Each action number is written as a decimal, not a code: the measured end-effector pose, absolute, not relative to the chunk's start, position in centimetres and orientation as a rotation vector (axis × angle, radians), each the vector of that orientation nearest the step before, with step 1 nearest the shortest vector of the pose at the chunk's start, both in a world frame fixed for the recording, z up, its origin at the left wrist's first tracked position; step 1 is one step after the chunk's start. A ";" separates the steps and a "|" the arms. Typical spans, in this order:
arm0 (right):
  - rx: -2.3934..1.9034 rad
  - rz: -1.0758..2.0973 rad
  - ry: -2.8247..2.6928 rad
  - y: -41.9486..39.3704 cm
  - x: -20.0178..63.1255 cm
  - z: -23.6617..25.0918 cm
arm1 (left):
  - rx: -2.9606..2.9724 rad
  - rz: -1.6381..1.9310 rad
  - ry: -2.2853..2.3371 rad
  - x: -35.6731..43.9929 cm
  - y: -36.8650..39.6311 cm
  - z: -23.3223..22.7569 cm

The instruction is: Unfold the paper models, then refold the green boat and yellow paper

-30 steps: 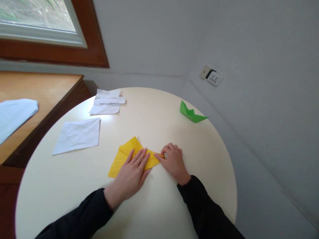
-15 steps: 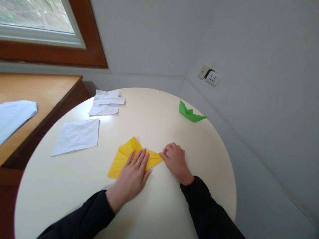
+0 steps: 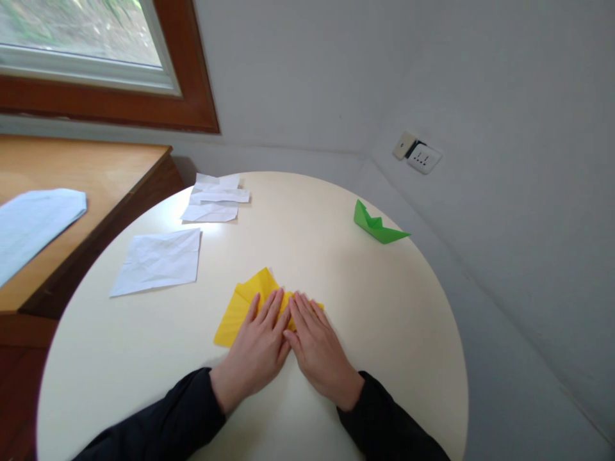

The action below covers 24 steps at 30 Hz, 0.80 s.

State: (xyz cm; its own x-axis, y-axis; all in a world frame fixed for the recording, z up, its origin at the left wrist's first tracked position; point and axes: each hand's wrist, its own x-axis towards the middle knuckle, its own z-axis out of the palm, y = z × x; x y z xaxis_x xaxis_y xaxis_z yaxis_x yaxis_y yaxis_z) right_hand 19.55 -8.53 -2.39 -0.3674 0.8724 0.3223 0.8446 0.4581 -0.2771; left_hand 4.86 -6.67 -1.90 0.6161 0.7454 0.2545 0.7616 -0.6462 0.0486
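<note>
A folded sheet of yellow paper [image 3: 240, 306] lies on the round white table [image 3: 384, 307], its creased wide part to the left. My left hand [image 3: 259, 339] rests flat over the middle of the paper, fingers stretched out. Beside it, my right hand [image 3: 319, 349] lies flat on the paper's narrow right end, with the fingertips of both hands nearly meeting. Only a small yellow tip shows past the right fingers. Both hands hide the folds beneath them.
A green paper boat [image 3: 378, 225] sits near the table's far right edge. A creased white sheet [image 3: 158, 260] and folded white papers [image 3: 211, 208] lie on the left side. A wooden desk [image 3: 120, 163] with light blue cloth [image 3: 38, 221] stands at far left.
My right hand has let go of the paper's right tip, moved left and flattened onto the paper. My left hand stays on it. The view has shifted slightly.
</note>
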 end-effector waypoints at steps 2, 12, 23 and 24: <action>-1.462 0.060 -2.312 -8.5 19.6 -2.5 | -2.744 -0.398 -1.334 4.8 -6.7 -2.0; -1.512 -0.025 -2.388 -8.6 19.5 -2.3 | -2.631 -0.495 -1.332 4.3 -7.6 -2.2; -1.501 -0.010 -2.362 -8.7 19.6 -2.6 | -2.541 -0.516 -1.366 3.8 -8.2 -1.6; -1.503 -0.012 -2.363 -8.7 19.5 -2.7 | -2.539 -0.515 -1.369 3.7 -8.3 -1.6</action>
